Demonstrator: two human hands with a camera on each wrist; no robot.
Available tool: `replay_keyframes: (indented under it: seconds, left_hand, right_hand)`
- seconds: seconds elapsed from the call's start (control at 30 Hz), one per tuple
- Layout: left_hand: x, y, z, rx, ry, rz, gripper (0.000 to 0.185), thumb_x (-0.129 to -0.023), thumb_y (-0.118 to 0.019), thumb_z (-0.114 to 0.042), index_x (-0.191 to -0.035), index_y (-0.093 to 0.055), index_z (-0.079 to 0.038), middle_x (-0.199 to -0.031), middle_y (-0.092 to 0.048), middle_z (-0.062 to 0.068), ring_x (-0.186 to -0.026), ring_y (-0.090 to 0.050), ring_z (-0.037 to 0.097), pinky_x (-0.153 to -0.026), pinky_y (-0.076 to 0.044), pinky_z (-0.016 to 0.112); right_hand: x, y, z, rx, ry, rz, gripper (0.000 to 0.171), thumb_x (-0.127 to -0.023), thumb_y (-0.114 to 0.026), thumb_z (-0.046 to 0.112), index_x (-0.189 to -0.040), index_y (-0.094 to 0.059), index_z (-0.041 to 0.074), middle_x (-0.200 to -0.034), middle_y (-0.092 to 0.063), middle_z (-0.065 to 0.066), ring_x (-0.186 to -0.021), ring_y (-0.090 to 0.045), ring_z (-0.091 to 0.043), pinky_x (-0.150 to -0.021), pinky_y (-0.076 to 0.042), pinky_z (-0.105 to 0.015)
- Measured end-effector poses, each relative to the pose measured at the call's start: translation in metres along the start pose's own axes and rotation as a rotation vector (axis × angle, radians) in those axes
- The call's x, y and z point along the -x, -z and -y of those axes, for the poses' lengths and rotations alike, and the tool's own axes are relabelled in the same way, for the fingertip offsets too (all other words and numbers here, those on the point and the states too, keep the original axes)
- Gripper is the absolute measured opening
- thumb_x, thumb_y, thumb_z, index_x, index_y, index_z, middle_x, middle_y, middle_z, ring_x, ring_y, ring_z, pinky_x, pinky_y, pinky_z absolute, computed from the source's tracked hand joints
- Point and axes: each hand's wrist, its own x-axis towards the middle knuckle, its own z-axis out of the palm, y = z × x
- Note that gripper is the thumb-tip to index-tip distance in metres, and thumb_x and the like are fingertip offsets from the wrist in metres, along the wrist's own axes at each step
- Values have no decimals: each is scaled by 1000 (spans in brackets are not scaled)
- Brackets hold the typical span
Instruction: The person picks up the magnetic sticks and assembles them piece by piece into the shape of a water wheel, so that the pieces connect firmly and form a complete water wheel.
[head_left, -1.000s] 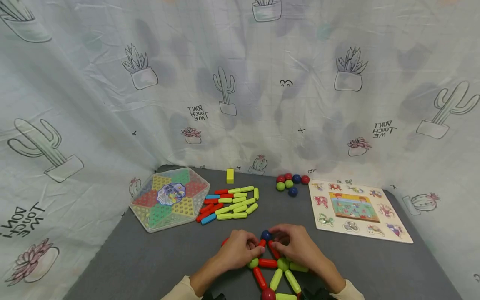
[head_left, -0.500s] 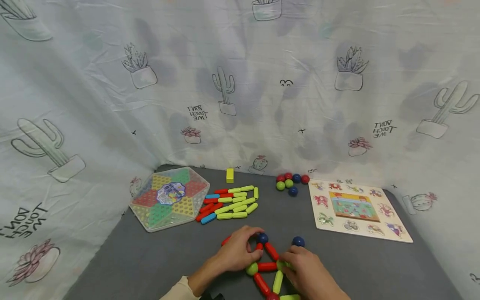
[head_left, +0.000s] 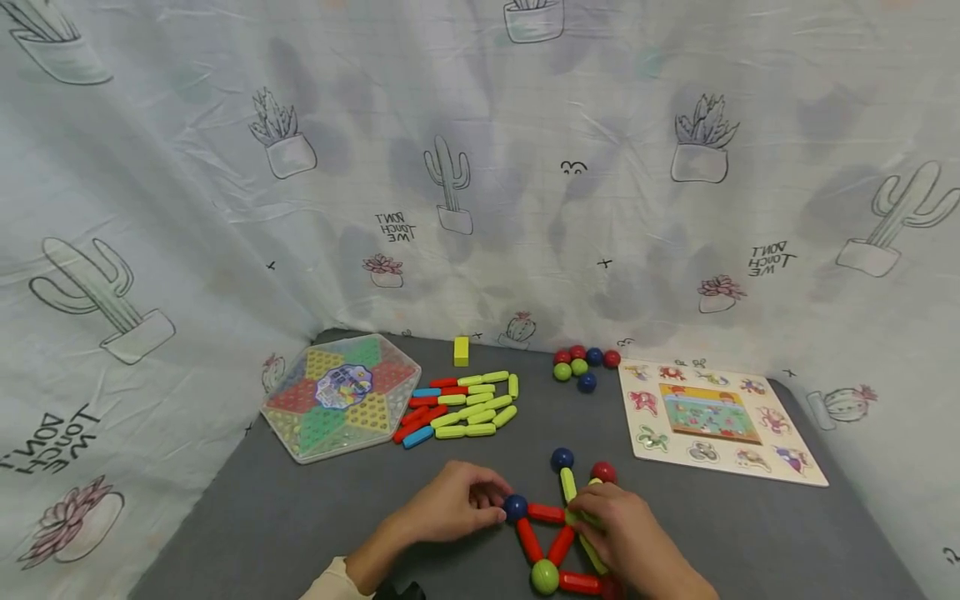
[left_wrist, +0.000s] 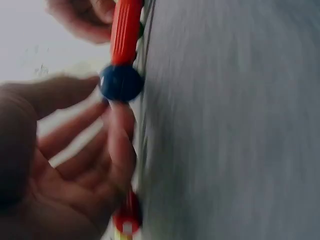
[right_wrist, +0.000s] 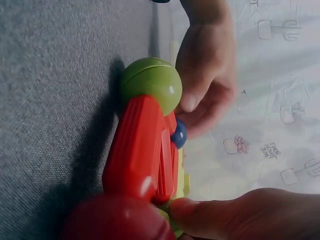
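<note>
Cactus-printed cloth (head_left: pixel 510 250) hangs behind a grey tabletop (head_left: pixel 262 533). The left hand (head_left: pixel 453 506) pinches a blue ball (head_left: pixel 515 507) between thumb and fingers; the right hand (head_left: pixel 626 533) grips the green ball (head_left: pixel 571 517) joined to it by a red rod (head_left: pixel 546 513). Both balls belong to a rod-and-ball frame (head_left: pixel 529 542) at the table's near side. Beyond lie loose rods (head_left: pixel 472 409), a hexagonal game box (head_left: pixel 341 398), a yellow block (head_left: pixel 461 352), spare balls (head_left: pixel 579 367) and a picture puzzle board (head_left: pixel 705 458).
</note>
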Motion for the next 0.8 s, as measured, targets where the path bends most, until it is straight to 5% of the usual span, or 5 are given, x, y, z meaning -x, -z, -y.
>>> replay_keyframes:
  seconds: [0.1, 0.23, 0.43, 0.67, 0.8]
  left_hand:
    - [10, 15, 4, 74, -27, -9, 23, -99, -81, -15, -121, -81, -9, -103, -81, -2, -88, -73, 7, -77, -60, 21]
    - [21, 34, 11, 135, -71, -107, 27, -100, -80, -13, -125, -78, -2, -112, -82, 14, -95, -76, 12, -84, -62, 26]
    - [24, 44, 20, -63, -23, -266, 25, -96, -85, -14, -119, -80, -4, -103, -80, 3, -85, -71, 7, -77, -61, 24]
    - [7, 30, 16, -305, -4, -217, 19, -93, -89, -19, -106, -82, -7, -86, -72, -7, -72, -60, 0, -66, -52, 22]
    - [-2, 21, 8, -323, 13, -255, 7, -98, -82, -11, -104, -82, -9, -85, -71, -6, -73, -58, 1, -67, -51, 22]
  right_hand:
    - [-2, -1, -1, 0, -4, -1, 15, -89, -91, 13, -98, -82, 21, -97, -75, 12, -88, -67, -5, -73, -59, -29]
    - [-4, -1, -1, -9, -22, 19, 17, -88, -92, 13, -99, -83, 22, -98, -76, 12, -89, -67, -6, -74, -60, -30]
    - [-7, -1, -1, -20, -18, 32, 17, -89, -92, 13, -101, -83, 22, -100, -76, 11, -90, -68, -7, -77, -62, -31]
    - [-10, -7, 2, -23, 22, 13, 19, -88, -92, 10, -100, -83, 21, -99, -76, 12, -90, -68, -6, -77, -62, -30]
    - [-13, -9, 3, -35, 24, 17, 19, -88, -92, 9, -100, -82, 20, -99, -76, 12, -89, -67, -5, -76, -62, -29]
